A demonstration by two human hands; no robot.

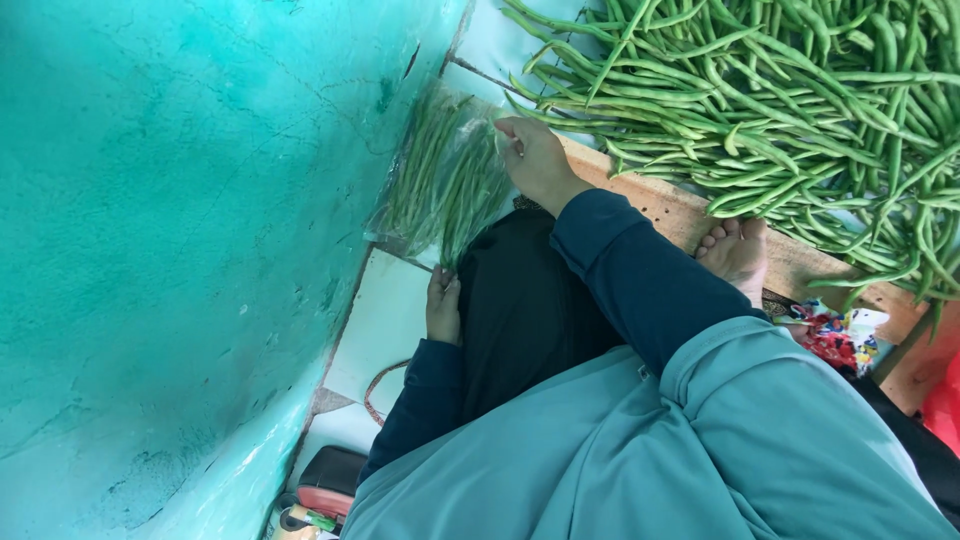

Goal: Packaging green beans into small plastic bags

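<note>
Two hands are seen from above, in a view turned sideways. The right hand (pixel 535 160) is closed in a pinch on the top edge of a clear plastic bag (pixel 440 185) packed with long green beans. The left hand (pixel 443 305) is curled at the bag's lower end, against the person's dark trousers; whether it grips the plastic or only steadies it cannot be told. The bag is held between the two hands, just beside a turquoise wall (pixel 180 250) and above pale floor tiles (pixel 385 325).

The bag is judged light and floppy, its film thin and slippery, while the beans inside are firm but easily snapped. It would best be taken at the gathered open edge, with support given underneath.

A large loose heap of green beans (pixel 780 100) is spread over a wooden table (pixel 690 215) to the right of the bag. A bare foot (pixel 738 252) is rested against the table's edge. A crumpled packet printed in red, white and blue (pixel 840 335) lies near the foot. At the bottom edge, a dark case with a red band (pixel 328 480) is seen on the floor.
</note>
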